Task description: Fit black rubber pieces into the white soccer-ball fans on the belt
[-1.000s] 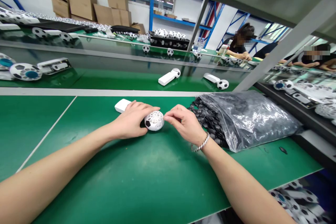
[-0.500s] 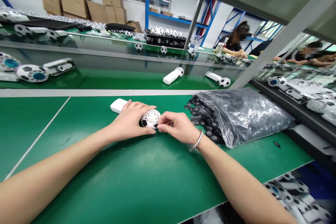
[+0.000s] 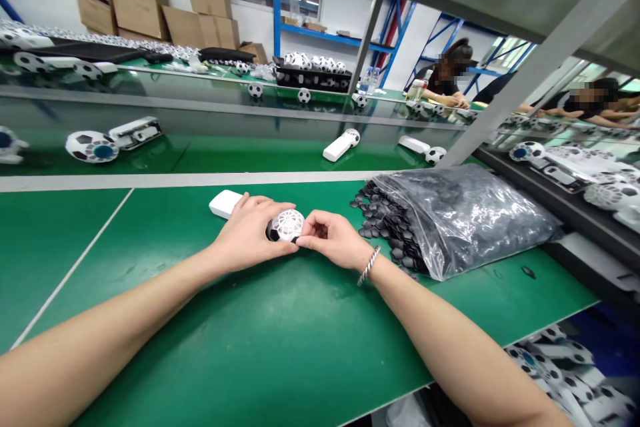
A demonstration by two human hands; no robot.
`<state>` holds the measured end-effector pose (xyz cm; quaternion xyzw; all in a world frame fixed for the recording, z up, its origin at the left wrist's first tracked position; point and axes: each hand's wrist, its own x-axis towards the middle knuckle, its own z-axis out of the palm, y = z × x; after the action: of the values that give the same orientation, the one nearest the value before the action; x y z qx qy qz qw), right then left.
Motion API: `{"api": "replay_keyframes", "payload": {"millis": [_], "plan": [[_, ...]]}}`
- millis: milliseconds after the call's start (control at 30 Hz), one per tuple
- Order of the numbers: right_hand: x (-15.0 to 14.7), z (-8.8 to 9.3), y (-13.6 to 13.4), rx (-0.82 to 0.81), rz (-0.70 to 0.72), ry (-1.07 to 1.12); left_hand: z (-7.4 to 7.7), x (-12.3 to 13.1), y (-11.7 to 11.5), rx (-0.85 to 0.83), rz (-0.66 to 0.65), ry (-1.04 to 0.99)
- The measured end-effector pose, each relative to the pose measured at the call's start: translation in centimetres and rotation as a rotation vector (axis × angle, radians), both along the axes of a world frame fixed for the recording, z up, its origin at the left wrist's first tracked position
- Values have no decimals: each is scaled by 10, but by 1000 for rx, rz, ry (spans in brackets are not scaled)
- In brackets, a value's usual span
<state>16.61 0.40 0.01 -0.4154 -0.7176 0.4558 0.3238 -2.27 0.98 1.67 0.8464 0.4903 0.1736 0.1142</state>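
"Where's the piece being worked on?"

"The soccer-ball fan [image 3: 288, 224], if that openwork head is a fan's, is held at the green worktop [image 3: 250, 347] between the two hands, its white handle [image 3: 223, 203] poking out past the left hand [image 3: 254, 228]."

"How are the hands set?"

"The left is curved partway closed around the ball head, fingers over the far side, thumb along the near side. The right hand [image 3: 334, 237] has thumb and forefinger drawn close together at the head's near right edge, touching it beside a dark patch. Whether they grip a piece or only press on one, I cannot tell."

"So which step is this?"

"My reading: seating a black panel into the patterned shell. The move calls for a firm left hold and a small, exact push from the right fingertips, with the panel lined up to its recess. A skewed one could slip out."

"And around them?"

"Just right of the hands, black pentagonal pieces [image 3: 390, 230] spill from a clear plastic bag [image 3: 480, 220]; one loose black piece [image 3: 528, 272] lies beyond it, near the worktop's right end. Past the pale rail [image 3: 165, 181], another fan [image 3: 343, 145] lies on the green belt [image 3: 255, 159]."
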Motion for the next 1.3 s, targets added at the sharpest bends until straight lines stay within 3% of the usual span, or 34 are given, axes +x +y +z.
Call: {"api": "replay_keyframes", "payload": {"millis": [133,600,833,1300], "plan": [[-1,-4,3,-91,-13,79,1,2,-1,-7,4,-15],[2,-3,3,-54,12,67,-2,-1,-3,62,-62,-34],[3,-4,5,-82,27,62,-2,-5,2,14,-95,-36],[-1,-6,12,-210,-22,161,-6,1,0,40,-8,-88]]}}
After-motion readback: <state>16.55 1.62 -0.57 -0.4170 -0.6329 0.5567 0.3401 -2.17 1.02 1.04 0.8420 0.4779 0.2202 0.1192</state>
